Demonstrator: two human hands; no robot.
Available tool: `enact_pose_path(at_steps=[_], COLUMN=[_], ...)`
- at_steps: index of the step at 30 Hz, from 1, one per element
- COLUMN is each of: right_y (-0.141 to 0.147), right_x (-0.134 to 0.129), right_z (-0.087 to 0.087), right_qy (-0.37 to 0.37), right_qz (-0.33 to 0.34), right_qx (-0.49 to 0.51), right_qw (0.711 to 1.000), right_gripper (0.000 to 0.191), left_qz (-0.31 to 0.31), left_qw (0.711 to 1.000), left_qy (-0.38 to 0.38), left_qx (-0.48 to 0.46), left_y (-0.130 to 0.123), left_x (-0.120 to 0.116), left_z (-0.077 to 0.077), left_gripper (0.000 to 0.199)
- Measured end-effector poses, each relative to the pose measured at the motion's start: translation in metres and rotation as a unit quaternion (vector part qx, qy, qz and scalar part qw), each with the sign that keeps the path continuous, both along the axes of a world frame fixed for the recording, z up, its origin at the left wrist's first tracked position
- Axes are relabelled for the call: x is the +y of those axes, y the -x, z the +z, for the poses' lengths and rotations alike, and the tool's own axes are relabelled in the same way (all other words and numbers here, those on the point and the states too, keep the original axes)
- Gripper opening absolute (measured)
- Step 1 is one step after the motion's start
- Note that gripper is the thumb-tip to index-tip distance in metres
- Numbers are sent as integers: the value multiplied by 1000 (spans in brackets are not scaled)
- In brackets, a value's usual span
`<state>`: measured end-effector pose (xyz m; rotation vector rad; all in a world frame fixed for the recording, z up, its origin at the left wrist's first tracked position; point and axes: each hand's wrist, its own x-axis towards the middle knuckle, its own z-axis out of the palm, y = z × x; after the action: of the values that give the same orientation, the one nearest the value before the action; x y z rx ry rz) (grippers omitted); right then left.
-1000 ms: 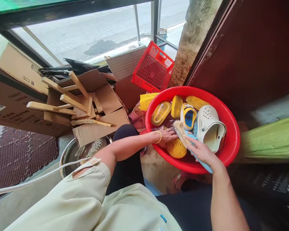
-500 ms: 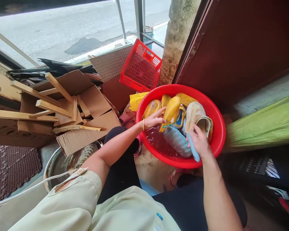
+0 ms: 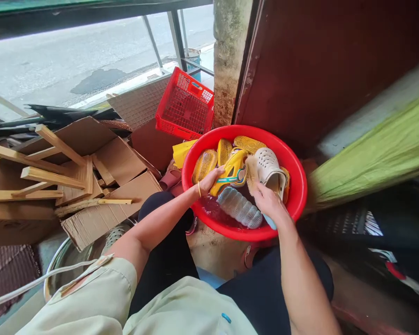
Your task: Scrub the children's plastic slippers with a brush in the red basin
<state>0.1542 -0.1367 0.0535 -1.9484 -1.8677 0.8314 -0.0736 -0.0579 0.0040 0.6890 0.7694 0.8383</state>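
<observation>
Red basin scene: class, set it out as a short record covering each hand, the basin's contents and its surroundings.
Left hand: grips yellow clog with teal stripe
Right hand: holds blue-handled scrubbing brush
Bristles: beside yellow clog; contact unclear
Container: red basin, with water
Also inside: white clog; pale blue shoe, sole up; yellow soles
Beyond basin: red plastic crate
Left of basin: wooden stool, cardboard box

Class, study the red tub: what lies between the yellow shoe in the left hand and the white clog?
In the head view, the pale-bristled brush in the right hand lies between the yellow shoe and the white clog.
</observation>
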Motion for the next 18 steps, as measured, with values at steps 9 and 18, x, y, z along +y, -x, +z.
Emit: enact_pose_path(at_steps=[9,18], right_y=[-1,21], right_x=[-5,-36], right_z=[2,3], right_qy=[-62,-58], right_qz=[-20,56], right_qx=[-56,-93], right_qw=[996,992], right_gripper=[55,54], left_qz=[-49,65], left_qw=[993,989], left_qy=[104,102], left_qx=[-13,-82], left_y=[5,11], left_x=[2,21], left_z=[8,13], left_gripper=[61,71])
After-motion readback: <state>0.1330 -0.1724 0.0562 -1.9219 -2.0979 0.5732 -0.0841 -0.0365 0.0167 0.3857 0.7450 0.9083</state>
